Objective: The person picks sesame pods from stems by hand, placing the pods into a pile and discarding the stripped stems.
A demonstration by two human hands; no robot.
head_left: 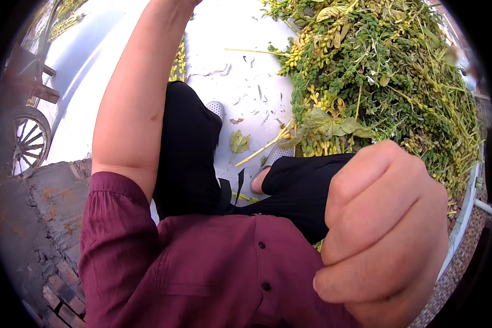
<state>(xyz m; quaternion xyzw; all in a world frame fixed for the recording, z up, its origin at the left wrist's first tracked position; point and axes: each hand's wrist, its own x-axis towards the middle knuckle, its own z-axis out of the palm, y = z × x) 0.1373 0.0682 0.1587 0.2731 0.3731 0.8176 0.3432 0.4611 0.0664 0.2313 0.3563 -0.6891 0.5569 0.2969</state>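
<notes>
My right hand (387, 229) is raised close to the camera, its fingers curled into a fist. Nothing shows in it, though its palm side is hidden. My left hand lies beyond the top edge; only the bare left forearm (135, 94) shows, reaching forward over my left knee. Before me is a heap of cut stalks (365, 78) with green and yellow pods, which look like sesame. One loose stalk (262, 143) and a wilted leaf (240, 142) lie between my feet on a white sheet (238, 78). More podded stalk (180, 61) shows beside the left forearm.
A spoked wheel (30, 141) stands at the left, with wooden beams (45, 92) above it. Below the wheel is cement-smeared brick paving (37, 217). A pale pipe (484, 206) juts in at the right. Blurred shapes at the far right edge cannot be made out.
</notes>
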